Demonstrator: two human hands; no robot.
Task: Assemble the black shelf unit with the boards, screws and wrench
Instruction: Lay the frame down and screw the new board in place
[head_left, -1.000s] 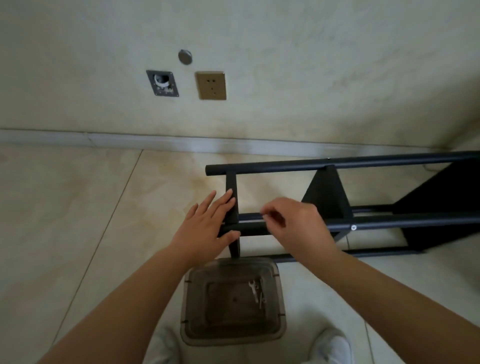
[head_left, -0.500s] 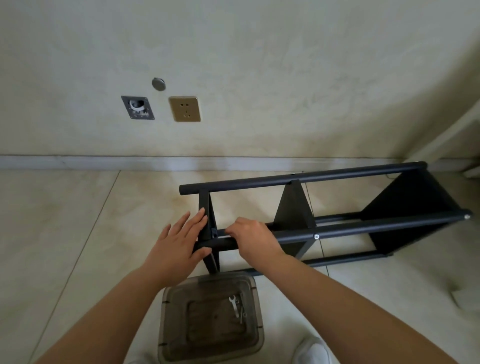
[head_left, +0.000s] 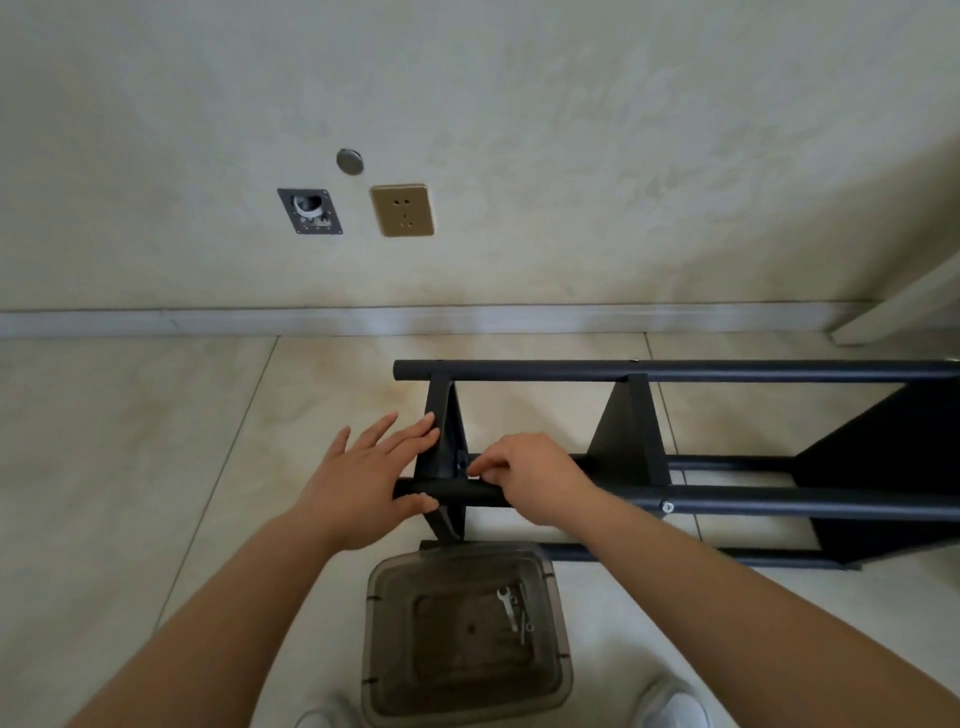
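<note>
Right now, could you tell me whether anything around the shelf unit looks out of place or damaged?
One oddity: the wall box left of the gold socket has no cover plate, so its inside shows. The shelf unit lies on its side for assembly, and the wrench sits in the tub.

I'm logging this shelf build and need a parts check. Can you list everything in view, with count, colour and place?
shelf unit: one, black, lying on its side on the floor
boards: three visible, black, between the poles
bin: one, smoky clear, on the floor near the feet
wrench: one, silver, inside the bin beside small hardware
socket: one, gold, on the wall
open wall box: one, grey, left of the socket
shoes: two, white, bottom edge
left hand: flat against the end board
right hand: pinching at the joint on the near pole
</note>
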